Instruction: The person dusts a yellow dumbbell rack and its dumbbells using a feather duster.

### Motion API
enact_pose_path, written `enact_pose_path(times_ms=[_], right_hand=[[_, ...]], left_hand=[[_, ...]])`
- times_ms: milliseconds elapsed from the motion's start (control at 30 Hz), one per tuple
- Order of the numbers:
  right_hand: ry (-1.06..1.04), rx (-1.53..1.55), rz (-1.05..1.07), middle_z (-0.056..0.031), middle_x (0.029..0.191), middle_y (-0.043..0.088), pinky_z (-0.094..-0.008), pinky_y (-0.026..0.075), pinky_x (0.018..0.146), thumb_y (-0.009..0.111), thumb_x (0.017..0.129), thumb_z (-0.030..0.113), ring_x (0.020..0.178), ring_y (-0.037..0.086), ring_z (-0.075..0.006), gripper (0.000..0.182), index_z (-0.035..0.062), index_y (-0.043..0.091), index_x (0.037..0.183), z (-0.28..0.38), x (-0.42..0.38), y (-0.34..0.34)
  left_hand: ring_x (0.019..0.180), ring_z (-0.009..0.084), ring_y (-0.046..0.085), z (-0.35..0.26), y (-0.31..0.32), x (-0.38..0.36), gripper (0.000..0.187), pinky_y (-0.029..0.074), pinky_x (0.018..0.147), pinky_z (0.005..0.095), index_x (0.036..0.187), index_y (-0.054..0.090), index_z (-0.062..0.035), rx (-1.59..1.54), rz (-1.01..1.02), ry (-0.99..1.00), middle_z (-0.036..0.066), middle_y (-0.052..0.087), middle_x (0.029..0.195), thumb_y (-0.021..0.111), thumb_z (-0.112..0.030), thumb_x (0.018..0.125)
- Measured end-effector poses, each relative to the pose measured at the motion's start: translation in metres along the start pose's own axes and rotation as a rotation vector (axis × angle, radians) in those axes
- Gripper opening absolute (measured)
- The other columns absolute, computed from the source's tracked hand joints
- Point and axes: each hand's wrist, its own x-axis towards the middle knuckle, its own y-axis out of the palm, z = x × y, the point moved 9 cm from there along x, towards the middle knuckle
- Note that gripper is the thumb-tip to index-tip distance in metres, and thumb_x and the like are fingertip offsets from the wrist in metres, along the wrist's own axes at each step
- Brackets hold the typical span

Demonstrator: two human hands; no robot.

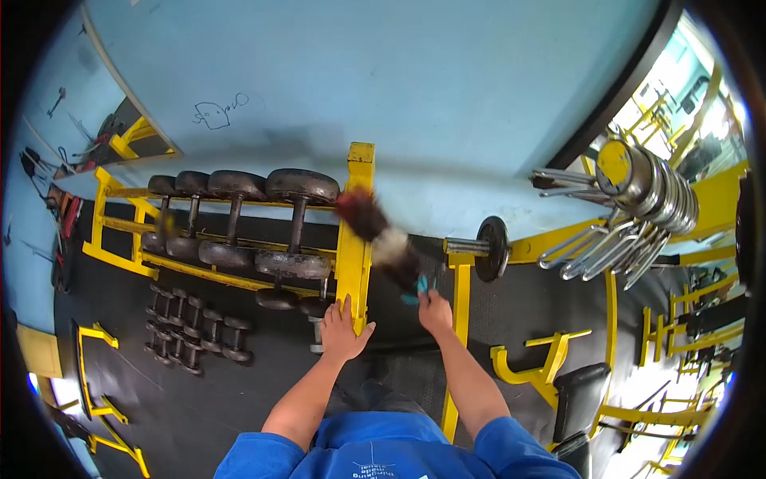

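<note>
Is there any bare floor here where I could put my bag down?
Yes: black mat between the small floor dumbbells and the left hand. Crowded at the yellow rack, where the right hand holds a feather duster.

- Pale blue wall [447, 88] with a small doodle [215, 112].
- Black rubber floor [207, 399].
- Yellow rack [120, 231] of dark dumbbells [299, 188]; smaller ones [191, 331] lie on the floor.
- Chrome handles [606, 247] and plates [662, 191] hang at right.
- Bright daylight at far right.

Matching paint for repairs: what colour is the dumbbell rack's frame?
Bright yellow; the dumbbell rack shows it clearly in the head view.
</note>
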Motion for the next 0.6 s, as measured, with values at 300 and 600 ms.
enact_pose_path(times_ms=[300, 600], right_hand=[[0.385, 0.850, 0.492, -0.0081, 0.064, 0.053, -0.0357, 0.044, 0.037, 0.048, 0.102, 0.039, 0.045, 0.051, -0.0188, 0.029, 0.0097, 0.045, 0.096, 0.008, -0.111, 0.123], [0.641, 1.111, 0.475, -0.0075, 0.064, 0.050, -0.0386, 0.043, 0.042, 0.044, 0.103, 0.031, 0.048, 0.049, -0.0189, 0.021, 0.0100, 0.048, 0.105, 0.046, -0.171, 0.167]], left_hand=[[0.133, 0.0396, 0.035, 0.003, 0.006, 0.001, 0.089, 0.034, 0.106, 0.0515, 0.149, 0.030, -0.0071, -0.011, 0.126, 0.055, 0.023, 0.038, 0.143, 0.058, -0.061, 0.084], [0.138, 0.0414, 0.028, 0.001, 0.005, 0.003, 0.093, 0.024, 0.110, 0.0542, 0.151, 0.029, -0.0085, -0.075, 0.170, 0.099, 0.024, 0.034, 0.147, 0.052, -0.067, 0.084]])
